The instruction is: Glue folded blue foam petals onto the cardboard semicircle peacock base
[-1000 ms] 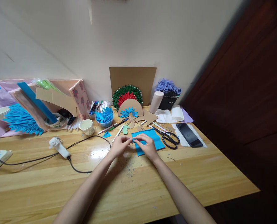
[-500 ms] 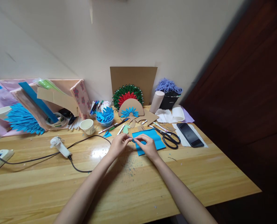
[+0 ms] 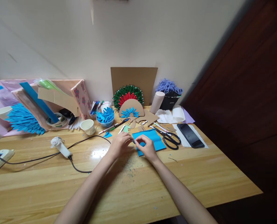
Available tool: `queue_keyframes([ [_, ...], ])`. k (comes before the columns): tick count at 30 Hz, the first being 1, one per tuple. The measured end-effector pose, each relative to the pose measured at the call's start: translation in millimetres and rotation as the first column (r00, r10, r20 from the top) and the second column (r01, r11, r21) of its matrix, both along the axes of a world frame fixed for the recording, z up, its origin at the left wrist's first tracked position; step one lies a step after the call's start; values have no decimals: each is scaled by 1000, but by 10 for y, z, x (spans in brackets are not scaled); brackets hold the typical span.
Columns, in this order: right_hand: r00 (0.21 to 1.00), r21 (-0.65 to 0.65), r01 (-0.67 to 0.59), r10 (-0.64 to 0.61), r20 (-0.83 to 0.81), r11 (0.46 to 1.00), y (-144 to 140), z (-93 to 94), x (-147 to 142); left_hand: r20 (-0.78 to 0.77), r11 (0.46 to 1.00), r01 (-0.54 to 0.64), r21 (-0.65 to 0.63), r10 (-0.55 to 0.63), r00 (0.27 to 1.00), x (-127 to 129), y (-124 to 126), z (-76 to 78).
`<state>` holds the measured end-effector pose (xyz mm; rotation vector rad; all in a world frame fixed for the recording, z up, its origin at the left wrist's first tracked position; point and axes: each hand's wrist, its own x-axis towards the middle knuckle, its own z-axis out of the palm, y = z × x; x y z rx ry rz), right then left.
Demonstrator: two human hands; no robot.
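Head view: I see left hand (image 3: 118, 145) and right hand (image 3: 147, 147) w/ fingertips pinched on a tiny blue paper piece (image 3: 135, 141), over the blue sheet (image 3: 155, 140) just beyond. Risk: piece slips or tears if pinch eases; scissors (image 3: 170, 139) right of fingers could snag.

one scissors (image 3: 168, 139), one phone (image 3: 190, 135), two paper cups (image 3: 88, 126)

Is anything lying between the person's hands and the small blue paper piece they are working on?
Nothing visible. The left hand and right hand both pinch the small blue paper piece directly, just above the blue paper sheet. The scissors lie off to the right, apart from the hands.
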<state>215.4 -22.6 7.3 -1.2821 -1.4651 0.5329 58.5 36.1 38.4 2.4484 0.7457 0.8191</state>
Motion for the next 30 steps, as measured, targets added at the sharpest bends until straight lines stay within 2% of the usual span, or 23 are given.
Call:
queue_keyframes([
  [4, 1000, 4, 8, -8, 18, 1000, -8, 22, -2, -17, 1000, 2, -2, -2, 1000, 6, -27, 32],
  [9, 999, 15, 15, -15, 41, 1000, -18, 45, -7, -7, 994, -81, -68, 80, 997, 26, -89, 64],
  [13, 999, 16, 3, -4, 39, 1000, -18, 41, -6, 9, 987, -97, -125, 99, 995, 32, -98, 56],
  [22, 996, -7, 72, -72, -46, 997, 34, 28, 128, 26, 959, -187, -212, 197, 980, -14, -22, 65],
  [27, 999, -9, -35, 34, -34, 999, 18, 48, 95, 25, 959, -162, -230, 172, 985, 4, -44, 48],
  [30, 998, -6, -56, 56, 11, 998, 4, 56, 62, 34, 963, -141, -230, 153, 988, 31, -73, 38],
])
